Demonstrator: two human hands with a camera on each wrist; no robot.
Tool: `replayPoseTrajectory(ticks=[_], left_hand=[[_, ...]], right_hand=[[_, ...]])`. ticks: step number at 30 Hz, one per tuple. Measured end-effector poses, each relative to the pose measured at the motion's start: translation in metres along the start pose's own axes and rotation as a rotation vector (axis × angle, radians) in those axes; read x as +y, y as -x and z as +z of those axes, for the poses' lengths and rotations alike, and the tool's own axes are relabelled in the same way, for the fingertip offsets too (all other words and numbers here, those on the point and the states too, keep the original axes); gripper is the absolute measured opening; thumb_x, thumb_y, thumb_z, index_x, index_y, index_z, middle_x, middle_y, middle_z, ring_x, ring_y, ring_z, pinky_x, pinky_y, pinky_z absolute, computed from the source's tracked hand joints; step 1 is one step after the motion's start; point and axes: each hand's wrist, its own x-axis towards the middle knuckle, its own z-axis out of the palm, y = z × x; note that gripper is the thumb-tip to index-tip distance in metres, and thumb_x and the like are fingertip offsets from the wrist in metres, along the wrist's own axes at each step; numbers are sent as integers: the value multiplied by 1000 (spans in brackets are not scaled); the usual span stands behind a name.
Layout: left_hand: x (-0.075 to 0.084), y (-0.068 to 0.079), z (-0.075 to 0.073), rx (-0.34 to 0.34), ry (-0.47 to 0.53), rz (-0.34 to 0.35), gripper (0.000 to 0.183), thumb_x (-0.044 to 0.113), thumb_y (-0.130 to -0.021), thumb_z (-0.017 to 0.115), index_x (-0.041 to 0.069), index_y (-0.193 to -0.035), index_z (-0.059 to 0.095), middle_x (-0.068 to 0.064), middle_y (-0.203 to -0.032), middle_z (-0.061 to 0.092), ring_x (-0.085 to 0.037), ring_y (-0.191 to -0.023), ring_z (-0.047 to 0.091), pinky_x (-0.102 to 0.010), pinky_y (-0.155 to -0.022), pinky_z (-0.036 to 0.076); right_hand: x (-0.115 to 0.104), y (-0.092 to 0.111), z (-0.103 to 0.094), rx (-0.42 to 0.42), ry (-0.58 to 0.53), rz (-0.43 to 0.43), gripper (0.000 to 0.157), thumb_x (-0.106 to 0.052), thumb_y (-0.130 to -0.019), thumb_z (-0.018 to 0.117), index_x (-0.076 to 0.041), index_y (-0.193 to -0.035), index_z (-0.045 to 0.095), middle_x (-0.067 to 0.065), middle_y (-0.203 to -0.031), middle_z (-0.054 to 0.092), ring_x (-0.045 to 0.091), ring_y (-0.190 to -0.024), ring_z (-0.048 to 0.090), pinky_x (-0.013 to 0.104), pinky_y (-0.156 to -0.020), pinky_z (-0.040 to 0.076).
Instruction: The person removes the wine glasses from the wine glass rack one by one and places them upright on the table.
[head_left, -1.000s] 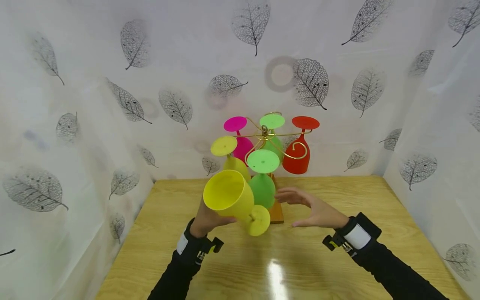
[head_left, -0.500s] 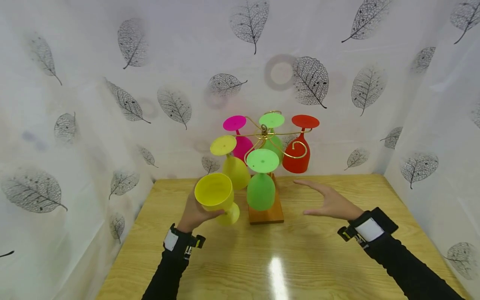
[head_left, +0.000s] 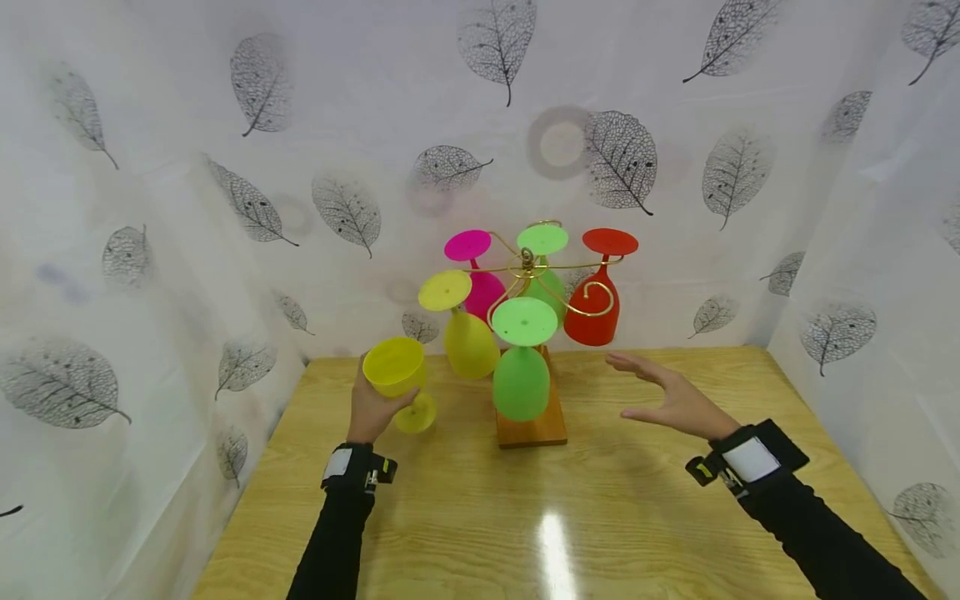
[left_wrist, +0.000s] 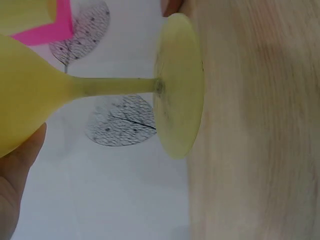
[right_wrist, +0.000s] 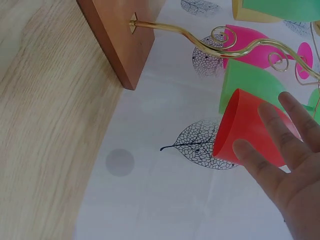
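Observation:
My left hand [head_left: 372, 415] grips the bowl of a yellow plastic wine goblet [head_left: 396, 367], mouth up, left of the rack. In the left wrist view, the goblet's stem and round foot [left_wrist: 179, 86] show close to the tabletop; whether the foot touches it, I cannot tell. My right hand [head_left: 681, 407] hovers right of the rack with fingers spread and nothing in them. Upside down on the gold wire rack [head_left: 528, 265] hang a yellow goblet [head_left: 469, 346], a front green goblet [head_left: 521, 385], a back green goblet [head_left: 543, 240], a pink goblet [head_left: 483, 292] and a red goblet [head_left: 594, 312].
The rack rises from a wooden base [head_left: 534, 430] on the light wood table [head_left: 480, 517]. A white leaf-print sheet [head_left: 420, 92] encloses the back and both sides. In the right wrist view, the rack's wavy gold stem [right_wrist: 210, 49] runs out from the base.
My left hand has carried the yellow goblet left and away from the rack, bringing it more upright. My right hand has drawn back to the right, away from the front green goblet.

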Motion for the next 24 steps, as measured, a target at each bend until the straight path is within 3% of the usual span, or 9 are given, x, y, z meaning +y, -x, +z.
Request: replayPoseTrajectory(ticks=[2, 6, 10, 16, 24], left_hand=[[-17, -7, 3, 26, 15, -38, 80, -2, -68, 79, 2, -135, 34, -16, -129, 50, -4, -108, 48, -39, -104, 40], [-52, -20, 11, 76, 53, -65, 80, 1, -69, 80, 5, -134, 34, -14, -130, 49, -18, -114, 48, -44, -106, 38], [-70, -26, 18, 123, 58, -83, 80, 2, -70, 79, 4, -135, 33, -16, -131, 48, -28, -119, 48, -46, -106, 38], [-85, -23, 22, 135, 18, -149, 80, 5, -70, 79, 6, -135, 31, -17, -132, 47, -31, -122, 46, -48, -108, 36], [-91, -26, 24, 98, 16, -165, 83, 6, -71, 79, 8, -136, 29, -16, -133, 46, -32, -122, 46, -48, -108, 36]], right_hand=[[3, 0, 0, 10, -9, 4, 76, -13, -80, 73, -21, -145, 34, 13, -141, 47, -9, -125, 40, 9, -102, 31], [7, 1, 1, 27, -33, 6, 76, -10, -81, 72, -20, -145, 34, 16, -140, 47, -10, -124, 40, 8, -101, 31], [10, 2, 1, 31, -48, 22, 77, -12, -81, 72, -18, -146, 32, 18, -140, 47, -10, -124, 40, 7, -100, 30], [16, 7, 1, 36, -78, 67, 82, -11, -82, 71, -24, -149, 25, 16, -142, 46, -14, -123, 38, 4, -98, 28], [20, 10, 1, 56, -99, 77, 82, -9, -82, 71, -23, -149, 25, 17, -141, 46, -14, -122, 39, 4, -98, 30]])
